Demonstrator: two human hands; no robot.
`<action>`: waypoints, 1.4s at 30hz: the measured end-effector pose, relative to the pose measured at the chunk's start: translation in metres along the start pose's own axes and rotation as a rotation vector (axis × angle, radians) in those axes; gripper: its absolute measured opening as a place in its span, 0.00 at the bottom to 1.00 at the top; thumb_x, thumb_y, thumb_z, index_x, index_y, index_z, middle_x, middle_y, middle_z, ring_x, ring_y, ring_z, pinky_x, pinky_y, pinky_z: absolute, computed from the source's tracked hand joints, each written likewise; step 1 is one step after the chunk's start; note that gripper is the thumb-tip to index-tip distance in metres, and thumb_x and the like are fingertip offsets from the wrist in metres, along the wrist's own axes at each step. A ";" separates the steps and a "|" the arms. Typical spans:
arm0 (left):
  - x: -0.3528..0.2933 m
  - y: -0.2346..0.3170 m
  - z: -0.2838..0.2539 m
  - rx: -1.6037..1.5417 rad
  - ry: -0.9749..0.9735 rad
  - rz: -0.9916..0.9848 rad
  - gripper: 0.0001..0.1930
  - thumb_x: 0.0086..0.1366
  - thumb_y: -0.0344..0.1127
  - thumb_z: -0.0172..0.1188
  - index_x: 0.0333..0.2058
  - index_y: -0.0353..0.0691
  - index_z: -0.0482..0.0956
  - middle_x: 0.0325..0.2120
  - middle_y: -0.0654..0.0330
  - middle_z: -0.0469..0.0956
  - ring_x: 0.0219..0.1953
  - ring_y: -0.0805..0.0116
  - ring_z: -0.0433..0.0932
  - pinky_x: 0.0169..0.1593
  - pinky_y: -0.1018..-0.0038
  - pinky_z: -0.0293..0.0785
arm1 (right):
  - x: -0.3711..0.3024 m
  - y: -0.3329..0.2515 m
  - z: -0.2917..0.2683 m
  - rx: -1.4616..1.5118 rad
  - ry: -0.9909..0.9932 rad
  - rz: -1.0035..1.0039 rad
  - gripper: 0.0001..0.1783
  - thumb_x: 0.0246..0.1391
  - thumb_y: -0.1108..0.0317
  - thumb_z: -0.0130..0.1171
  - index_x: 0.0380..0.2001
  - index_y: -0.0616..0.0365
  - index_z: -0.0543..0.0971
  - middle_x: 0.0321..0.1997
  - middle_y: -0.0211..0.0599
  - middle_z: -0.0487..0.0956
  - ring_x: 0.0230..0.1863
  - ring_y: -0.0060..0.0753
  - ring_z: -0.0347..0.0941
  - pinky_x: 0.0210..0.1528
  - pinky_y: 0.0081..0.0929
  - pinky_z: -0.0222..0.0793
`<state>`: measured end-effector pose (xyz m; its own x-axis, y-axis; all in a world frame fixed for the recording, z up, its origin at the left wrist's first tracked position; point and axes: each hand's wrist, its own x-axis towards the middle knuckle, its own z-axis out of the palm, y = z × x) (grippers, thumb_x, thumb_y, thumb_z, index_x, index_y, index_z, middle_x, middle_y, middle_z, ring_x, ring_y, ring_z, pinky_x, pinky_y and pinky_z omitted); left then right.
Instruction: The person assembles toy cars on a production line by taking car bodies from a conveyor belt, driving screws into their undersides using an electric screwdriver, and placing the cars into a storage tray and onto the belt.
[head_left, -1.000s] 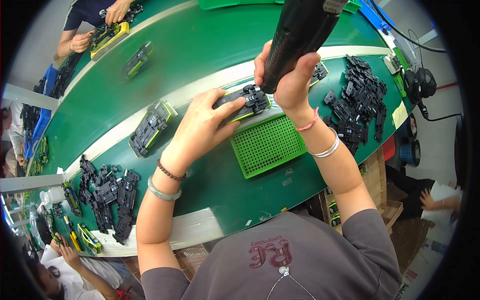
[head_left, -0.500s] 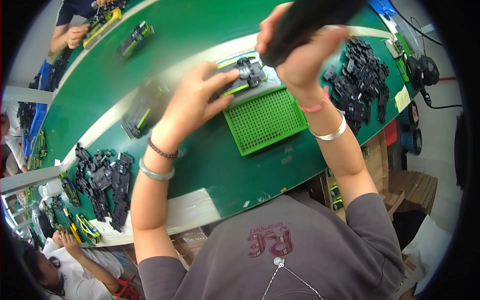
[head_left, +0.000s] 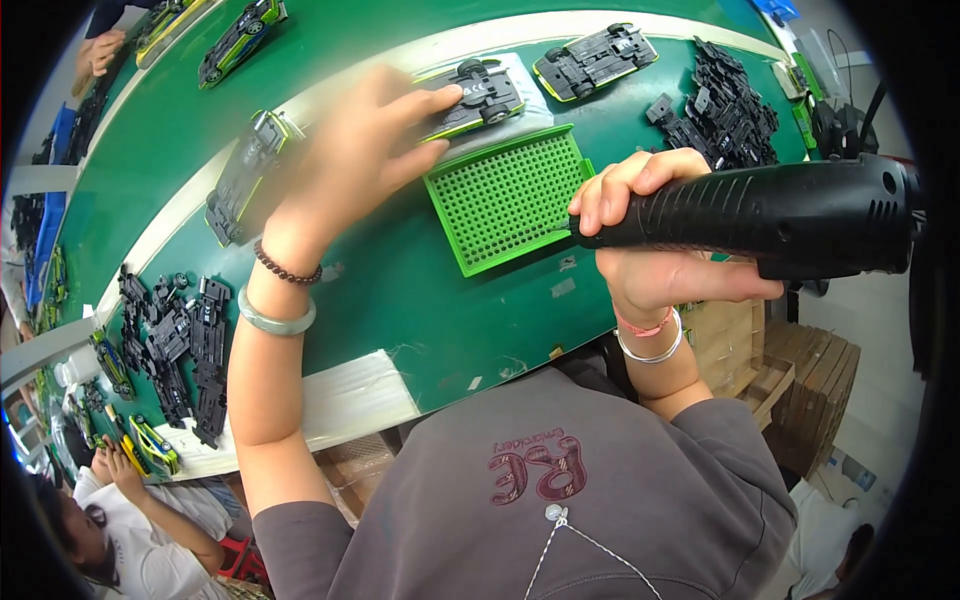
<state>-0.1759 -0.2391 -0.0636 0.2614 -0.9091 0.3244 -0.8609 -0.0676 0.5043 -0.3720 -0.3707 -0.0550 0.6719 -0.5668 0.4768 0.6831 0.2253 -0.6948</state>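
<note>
My right hand (head_left: 640, 240) is wrapped round a black electric screwdriver (head_left: 770, 220), which lies almost level. Its tip points left, at the right edge of a green perforated tray (head_left: 450, 225); I cannot tell whether it touches. An upside-down toy car (head_left: 485, 100), with black underside and lime-green body, rests on a whitish pad (head_left: 533, 100) behind the tray. Smeared in part by motion, my left hand (head_left: 365, 150) grips this car, index finger on its underside and thumb at its near side.
A second upturned toy car (head_left: 597, 62) lies behind to the right, another (head_left: 243, 180) left of my left hand. Black chassis parts are heaped at right (head_left: 725, 110) and left (head_left: 185, 340). Co-workers' hands show at far left (head_left: 100, 50) and lower left (head_left: 120, 470).
My right hand has brought the screwdriver down from above the car to the tray's right edge. My left hand stays at the car. The view has shifted, uncovering the car behind.
</note>
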 end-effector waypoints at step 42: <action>-0.014 -0.017 -0.047 0.139 -0.045 -0.058 0.22 0.38 0.41 0.72 0.30 0.32 0.77 0.30 0.50 0.74 0.37 0.53 0.73 0.44 0.64 0.71 | 0.094 0.083 0.099 -0.315 -0.171 0.115 0.57 0.29 0.13 0.26 0.27 0.64 0.69 0.15 0.42 0.71 0.16 0.32 0.69 0.20 0.25 0.68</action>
<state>-0.1441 -0.2061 -0.0394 0.2951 -0.9192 0.2606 -0.8978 -0.1735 0.4048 -0.2235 -0.3269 -0.0144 0.7953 -0.4056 0.4505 0.4967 0.0100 -0.8678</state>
